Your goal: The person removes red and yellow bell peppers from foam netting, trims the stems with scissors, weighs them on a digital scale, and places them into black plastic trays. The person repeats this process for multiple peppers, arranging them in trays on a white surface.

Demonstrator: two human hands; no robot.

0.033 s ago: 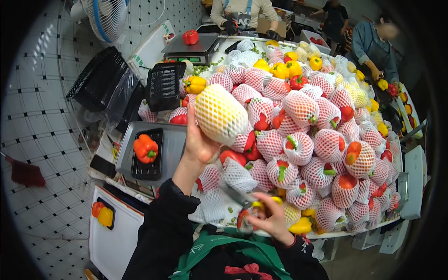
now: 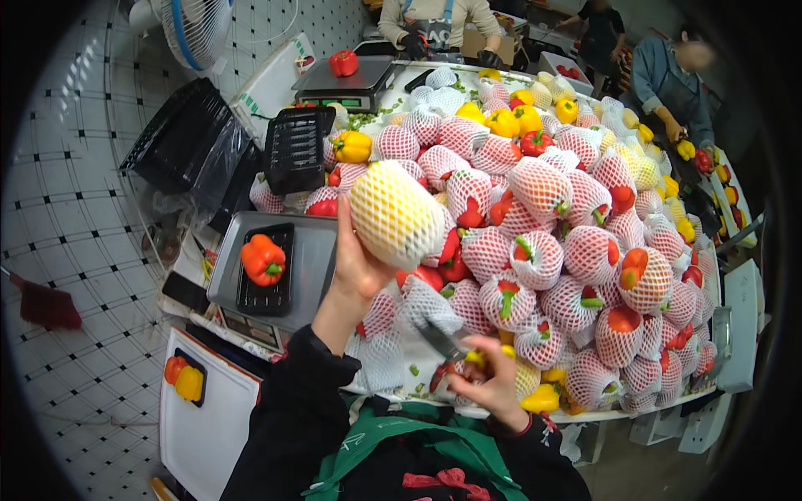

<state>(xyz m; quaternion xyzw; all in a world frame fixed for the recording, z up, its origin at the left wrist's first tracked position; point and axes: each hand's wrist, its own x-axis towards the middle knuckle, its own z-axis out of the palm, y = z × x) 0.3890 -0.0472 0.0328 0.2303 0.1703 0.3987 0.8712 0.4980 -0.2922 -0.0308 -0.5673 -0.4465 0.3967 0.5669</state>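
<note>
Thumb of the left hand [image 2: 357, 269] presses against the side of a netted yellow pepper [image 2: 398, 213], the remaining fingers being hidden; fingers of the right hand [image 2: 491, 381] are closed on a yellow-handled cutting tool [image 2: 439, 341], blade directed up and left. The netted yellow pepper is held over the left part of a pile of netted peppers [image 2: 537, 260], right of a grey metal pan [image 2: 312, 271] carrying an orange pepper [image 2: 262, 260] in a black tray [image 2: 264, 303].

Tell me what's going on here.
A person's left hand holds a plump yellow bundle in white foam netting; the right hand holds a grey-bladed, yellow-handled tool. Before them lies a heap of mostly net-wrapped red and yellow peppers. To the left, a shiny orange pepper sits in a rectangular black plastic tray.
</note>
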